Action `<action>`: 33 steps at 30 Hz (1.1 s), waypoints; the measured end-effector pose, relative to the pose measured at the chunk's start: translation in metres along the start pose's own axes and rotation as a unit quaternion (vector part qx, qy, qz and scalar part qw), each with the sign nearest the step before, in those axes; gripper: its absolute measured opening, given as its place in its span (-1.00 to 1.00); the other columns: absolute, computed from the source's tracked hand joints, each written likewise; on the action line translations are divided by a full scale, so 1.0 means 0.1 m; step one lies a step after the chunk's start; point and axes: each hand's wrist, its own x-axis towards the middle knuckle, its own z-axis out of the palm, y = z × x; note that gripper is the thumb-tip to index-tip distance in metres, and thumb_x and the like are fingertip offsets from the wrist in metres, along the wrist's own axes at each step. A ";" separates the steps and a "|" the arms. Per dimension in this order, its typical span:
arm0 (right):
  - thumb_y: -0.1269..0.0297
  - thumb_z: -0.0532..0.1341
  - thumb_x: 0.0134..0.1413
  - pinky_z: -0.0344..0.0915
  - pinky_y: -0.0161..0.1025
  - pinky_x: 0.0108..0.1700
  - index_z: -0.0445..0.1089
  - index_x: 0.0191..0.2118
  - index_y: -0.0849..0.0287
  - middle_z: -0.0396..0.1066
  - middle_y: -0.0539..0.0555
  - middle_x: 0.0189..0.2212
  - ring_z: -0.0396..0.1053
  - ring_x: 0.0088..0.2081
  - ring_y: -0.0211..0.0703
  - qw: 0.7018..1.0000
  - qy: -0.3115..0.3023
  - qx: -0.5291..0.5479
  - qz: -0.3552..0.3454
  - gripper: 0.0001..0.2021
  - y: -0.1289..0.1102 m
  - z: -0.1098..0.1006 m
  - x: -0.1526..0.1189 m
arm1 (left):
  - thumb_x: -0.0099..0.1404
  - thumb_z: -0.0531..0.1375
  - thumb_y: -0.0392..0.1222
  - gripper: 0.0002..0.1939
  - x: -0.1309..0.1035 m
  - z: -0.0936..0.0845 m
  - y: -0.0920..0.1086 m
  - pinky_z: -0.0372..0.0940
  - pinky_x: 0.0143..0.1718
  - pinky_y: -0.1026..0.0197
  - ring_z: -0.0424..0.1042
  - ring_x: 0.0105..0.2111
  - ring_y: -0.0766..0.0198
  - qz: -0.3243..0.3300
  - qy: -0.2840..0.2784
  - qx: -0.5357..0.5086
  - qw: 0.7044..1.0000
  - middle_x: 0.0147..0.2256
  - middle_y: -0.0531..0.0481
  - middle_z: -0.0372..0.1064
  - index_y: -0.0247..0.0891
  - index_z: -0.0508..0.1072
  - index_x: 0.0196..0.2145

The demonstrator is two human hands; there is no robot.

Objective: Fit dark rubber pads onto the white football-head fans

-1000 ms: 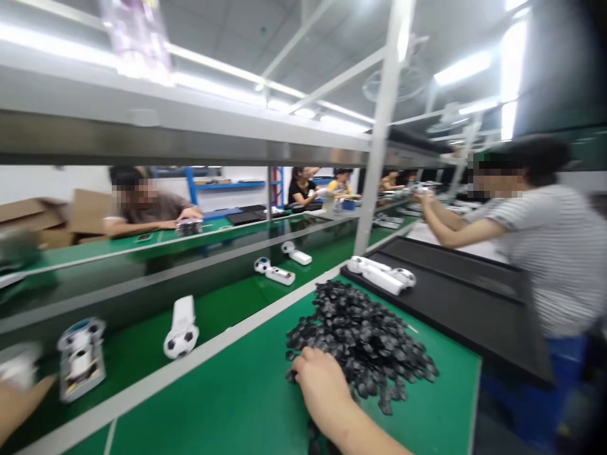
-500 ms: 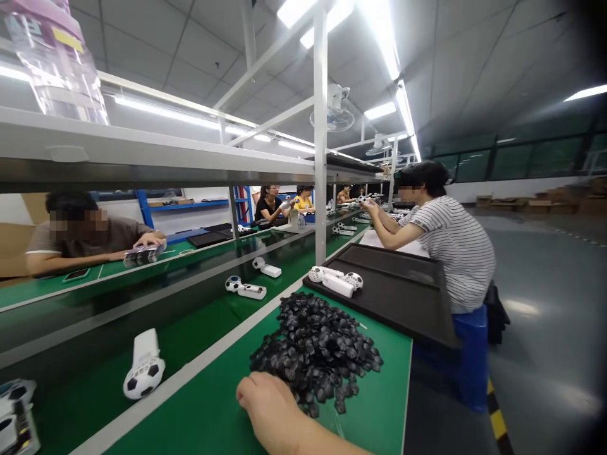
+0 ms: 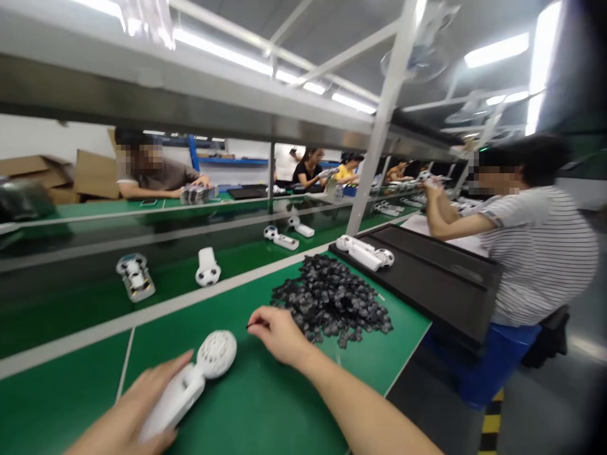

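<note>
A white handheld device [image 3: 217, 355] with a round, perforated head is held by its handle in my left hand [image 3: 137, 411], low over the green table. My right hand [image 3: 277, 332] is closed in a pinch on a small black piece [image 3: 250, 326], just right of the device's head. Behind my right hand lies a heap of small black pieces [image 3: 332, 297] on the green mat. The head of the held device is all white, with no black patches visible.
Football-patterned white devices [image 3: 207, 266] lie on the green conveyor [image 3: 171, 287] beyond the pale rail. A black tray [image 3: 427, 272] holding white devices stands at the right. A metal post [image 3: 379, 126] rises behind it. A person in stripes [image 3: 545, 246] sits at the right; others sit across.
My left hand has come into view with a white device. My right hand has moved away from the black heap, now pinching a black piece. The view has turned left and down.
</note>
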 end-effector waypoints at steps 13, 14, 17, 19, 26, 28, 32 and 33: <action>0.35 0.24 -0.04 0.20 -0.24 -0.06 0.40 -0.41 0.18 0.32 0.02 -0.32 0.28 -0.19 -0.26 0.986 -0.095 0.062 -0.121 -0.96 -0.12 0.07 -0.11 | -0.03 0.22 0.08 -0.20 0.44 0.07 0.48 0.11 0.06 0.04 0.15 0.08 0.02 0.029 0.014 -0.063 0.997 0.12 -0.13 0.12 -0.25 0.11 0.13; 0.34 0.25 -0.05 0.18 -0.21 -0.04 0.40 -0.41 0.17 0.30 0.02 -0.31 0.27 -0.17 -0.25 0.986 -0.095 0.055 -0.127 -0.96 -0.13 0.10 -0.12 | -0.02 0.21 0.11 -0.20 0.43 0.08 0.48 0.12 0.05 0.04 0.15 0.08 0.02 0.033 0.017 -0.061 0.997 0.12 -0.13 0.12 -0.24 0.11 0.13; 0.34 0.26 -0.07 0.16 -0.17 -0.01 0.39 -0.43 0.16 0.27 0.03 -0.28 0.25 -0.13 -0.22 0.987 -0.089 0.040 -0.130 -0.95 -0.15 0.15 -0.12 | -0.02 0.19 0.21 -0.17 0.42 0.08 0.46 0.12 0.04 0.02 0.15 0.08 0.00 0.034 0.020 -0.056 0.998 0.12 -0.13 0.11 -0.24 0.11 0.13; 0.34 0.27 -0.08 0.14 -0.17 0.02 0.38 -0.45 0.17 0.25 0.04 -0.25 0.24 -0.10 -0.21 0.988 -0.084 0.047 -0.124 -0.94 -0.15 0.16 -0.11 | -0.01 0.17 0.23 -0.18 0.42 0.08 0.46 0.13 0.03 0.03 0.16 0.07 0.00 0.038 0.025 -0.052 0.998 0.12 -0.13 0.13 -0.24 0.11 0.13; 0.32 0.31 -0.18 0.24 -0.21 -0.07 0.24 -0.30 0.16 0.25 0.08 -0.07 0.24 -0.03 -0.18 0.982 -0.105 0.147 -0.045 -0.72 -0.10 0.22 -0.07 | 0.01 0.20 0.12 -0.30 0.42 0.08 0.47 0.19 -0.05 0.06 0.25 -0.01 0.01 0.053 0.035 -0.061 0.996 0.04 -0.09 0.22 -0.18 0.17 0.07; 0.32 0.29 -0.16 0.25 -0.21 -0.07 0.19 -0.26 0.16 0.27 0.08 -0.07 0.28 -0.08 -0.21 0.977 -0.113 0.177 -0.029 -0.68 -0.09 0.24 -0.06 | 0.02 0.19 0.11 -0.33 0.42 0.08 0.48 0.21 -0.08 0.08 0.28 -0.04 0.02 0.049 0.033 -0.072 0.996 0.02 -0.07 0.25 -0.18 0.18 0.06; 0.32 0.28 -0.15 0.27 -0.23 -0.10 0.18 -0.23 0.17 0.29 0.07 -0.11 0.30 -0.13 -0.23 0.975 -0.122 0.182 -0.026 -0.67 -0.09 0.25 -0.07 | 0.03 0.20 0.09 -0.36 0.43 0.07 0.49 0.23 -0.13 0.12 0.30 -0.08 0.05 0.049 0.030 -0.081 0.995 -0.01 -0.05 0.27 -0.17 0.20 0.04; 0.32 0.28 -0.15 0.28 -0.24 -0.12 0.19 -0.22 0.17 0.29 0.07 -0.11 0.30 -0.13 -0.22 0.977 -0.120 0.174 -0.024 -0.67 -0.09 0.25 -0.07 | 0.03 0.20 0.09 -0.37 0.43 0.06 0.49 0.23 -0.13 0.12 0.30 -0.08 0.05 0.052 0.030 -0.078 0.995 -0.02 -0.05 0.27 -0.18 0.20 0.03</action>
